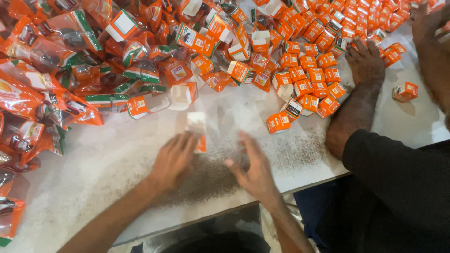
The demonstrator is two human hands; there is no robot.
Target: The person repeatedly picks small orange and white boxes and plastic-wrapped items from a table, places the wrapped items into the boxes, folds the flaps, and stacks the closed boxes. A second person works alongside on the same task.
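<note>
A white worktable [93,173] is dusted with dark powder. Orange pouches [42,79] are heaped far left and closed orange cartons [309,75] far right. The left hand [173,161] grips a small open carton [198,131], upright, mouth pointing away. The right hand [253,171] is spread, empty. A co-worker's hand [365,61] rests among the cartons.

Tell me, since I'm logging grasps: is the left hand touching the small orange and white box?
Touching. The head view shows the left hand with its fingertips against the blurred orange and white box; the right hand is apart from it.
</note>
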